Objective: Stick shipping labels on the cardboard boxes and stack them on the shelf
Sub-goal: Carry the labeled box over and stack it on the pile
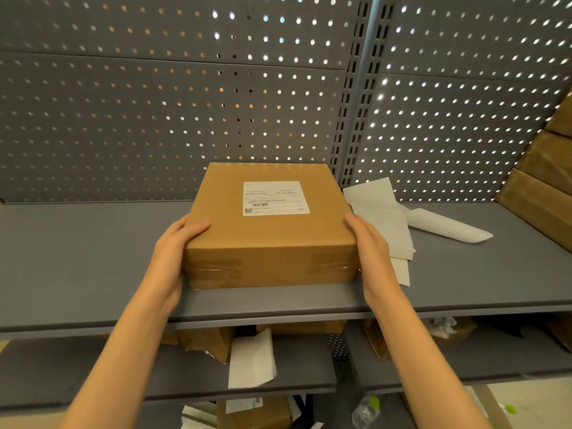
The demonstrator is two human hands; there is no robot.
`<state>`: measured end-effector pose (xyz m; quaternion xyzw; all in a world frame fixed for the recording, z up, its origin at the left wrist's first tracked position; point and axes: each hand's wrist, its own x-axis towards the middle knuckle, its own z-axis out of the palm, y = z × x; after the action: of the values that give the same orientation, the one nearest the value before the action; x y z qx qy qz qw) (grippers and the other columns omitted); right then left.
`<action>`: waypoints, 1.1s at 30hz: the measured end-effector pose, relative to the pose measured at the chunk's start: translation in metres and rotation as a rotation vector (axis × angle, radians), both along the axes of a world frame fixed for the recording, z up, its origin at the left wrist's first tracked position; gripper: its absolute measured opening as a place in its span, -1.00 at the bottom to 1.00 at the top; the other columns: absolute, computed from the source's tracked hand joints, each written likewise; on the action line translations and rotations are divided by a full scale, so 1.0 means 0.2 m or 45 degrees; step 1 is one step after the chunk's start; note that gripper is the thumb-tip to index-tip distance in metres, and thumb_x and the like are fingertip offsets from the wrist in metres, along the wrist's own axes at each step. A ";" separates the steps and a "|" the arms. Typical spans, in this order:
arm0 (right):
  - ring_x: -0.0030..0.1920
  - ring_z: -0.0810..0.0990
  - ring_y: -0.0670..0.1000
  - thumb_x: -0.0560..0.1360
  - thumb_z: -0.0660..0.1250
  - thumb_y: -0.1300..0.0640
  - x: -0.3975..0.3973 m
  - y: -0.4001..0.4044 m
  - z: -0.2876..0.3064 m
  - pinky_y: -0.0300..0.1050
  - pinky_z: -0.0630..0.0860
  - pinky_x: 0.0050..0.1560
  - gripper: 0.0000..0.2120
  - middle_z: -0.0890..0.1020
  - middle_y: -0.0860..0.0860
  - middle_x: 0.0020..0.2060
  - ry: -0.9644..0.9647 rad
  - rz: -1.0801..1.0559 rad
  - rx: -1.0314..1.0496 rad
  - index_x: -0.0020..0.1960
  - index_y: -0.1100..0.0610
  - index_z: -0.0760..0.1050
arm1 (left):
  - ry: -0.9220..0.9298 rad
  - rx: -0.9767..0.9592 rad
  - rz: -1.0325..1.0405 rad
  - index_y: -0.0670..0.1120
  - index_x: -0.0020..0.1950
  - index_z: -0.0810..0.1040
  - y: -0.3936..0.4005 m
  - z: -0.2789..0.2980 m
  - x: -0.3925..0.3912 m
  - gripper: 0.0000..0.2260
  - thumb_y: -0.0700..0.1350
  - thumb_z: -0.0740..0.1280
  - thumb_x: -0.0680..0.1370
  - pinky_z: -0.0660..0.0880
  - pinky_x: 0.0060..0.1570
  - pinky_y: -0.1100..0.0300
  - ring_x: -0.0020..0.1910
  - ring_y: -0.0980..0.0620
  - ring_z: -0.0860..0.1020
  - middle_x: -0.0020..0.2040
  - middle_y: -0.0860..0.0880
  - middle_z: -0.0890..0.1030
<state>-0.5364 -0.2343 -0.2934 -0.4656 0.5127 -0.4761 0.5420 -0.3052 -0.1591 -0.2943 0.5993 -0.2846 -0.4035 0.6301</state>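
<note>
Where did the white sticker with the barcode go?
It is stuck on top of the cardboard box, toward its far right part: the shipping label. The box sits mid-shelf between the left hand and right hand.

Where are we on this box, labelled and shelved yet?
Done: the shipping label is stuck on top of the cardboard box. In hand: the left hand and right hand hold its sides, the box resting near the shelf front edge. Left: letting go; the stack of boxes stands at far right.
</note>
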 end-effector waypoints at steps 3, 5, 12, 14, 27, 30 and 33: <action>0.03 0.53 -0.12 0.52 0.25 -0.09 0.01 0.01 -0.02 -0.24 0.42 -0.12 -0.70 0.58 -0.07 0.08 -0.072 0.018 0.005 0.20 -0.01 0.49 | 0.028 -0.032 0.026 0.01 0.27 0.50 0.00 -0.01 -0.02 -0.67 0.01 0.29 0.51 0.42 -0.12 0.17 0.00 0.07 0.55 0.08 0.06 0.61; -0.01 0.52 -0.16 0.52 0.26 -0.07 0.03 0.02 -0.02 -0.29 0.40 -0.17 -0.70 0.58 -0.09 0.05 -0.084 0.013 -0.031 0.21 -0.02 0.47 | 0.050 -0.036 0.057 0.01 0.28 0.49 0.00 0.00 -0.03 -0.67 0.00 0.28 0.51 0.41 -0.15 0.18 -0.04 0.09 0.55 0.05 0.07 0.60; -0.05 0.50 -0.22 0.50 0.31 -0.03 0.04 0.01 -0.02 -0.39 0.39 -0.25 -0.53 0.54 -0.16 0.01 -0.119 -0.004 -0.089 0.37 0.05 0.37 | 0.035 -0.075 0.109 -0.01 0.28 0.49 0.01 0.03 -0.07 -0.66 -0.01 0.28 0.51 0.38 -0.20 0.21 -0.08 0.12 0.53 0.01 0.09 0.60; -0.06 0.51 -0.23 0.50 0.31 -0.02 0.03 0.00 0.00 -0.45 0.41 -0.31 -0.56 0.56 -0.16 0.01 -0.123 -0.005 -0.121 0.35 0.03 0.40 | 0.017 -0.102 0.110 -0.01 0.28 0.50 0.02 0.04 -0.08 -0.60 0.03 0.32 0.45 0.38 -0.20 0.21 -0.06 0.11 0.53 0.05 0.07 0.60; 0.04 0.53 -0.17 0.48 0.32 -0.03 -0.04 -0.01 0.21 -0.31 0.41 -0.16 -0.57 0.57 -0.09 0.15 -0.249 -0.017 -0.337 0.33 0.01 0.43 | -0.060 -0.379 0.162 -0.04 0.27 0.52 0.03 0.24 -0.12 -0.66 -0.07 0.27 0.50 0.36 -0.21 0.20 -0.14 0.17 0.51 -0.01 0.12 0.59; 0.01 0.52 -0.21 0.49 0.32 -0.01 -0.05 0.01 0.27 -0.32 0.41 -0.15 -0.57 0.56 -0.13 0.11 -0.259 -0.047 -0.367 0.33 0.02 0.42 | -0.101 -0.436 0.136 -0.05 0.26 0.52 0.03 0.29 -0.12 -0.64 -0.05 0.29 0.46 0.36 -0.18 0.21 -0.13 0.19 0.52 0.01 0.11 0.60; -0.05 0.53 -0.25 0.49 0.32 -0.01 -0.07 0.04 0.33 -0.43 0.43 -0.24 -0.57 0.57 -0.11 0.13 -0.257 -0.082 -0.391 0.34 0.04 0.43 | -0.099 -0.503 0.115 -0.06 0.24 0.53 0.03 0.36 -0.13 -0.69 -0.12 0.26 0.49 0.36 -0.15 0.23 -0.13 0.19 0.51 -0.01 0.10 0.59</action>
<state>-0.5498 -0.2258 -0.2282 -0.4760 0.3915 -0.6101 0.4979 -0.3311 -0.1538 -0.2232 0.4912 -0.3552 -0.2878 0.7414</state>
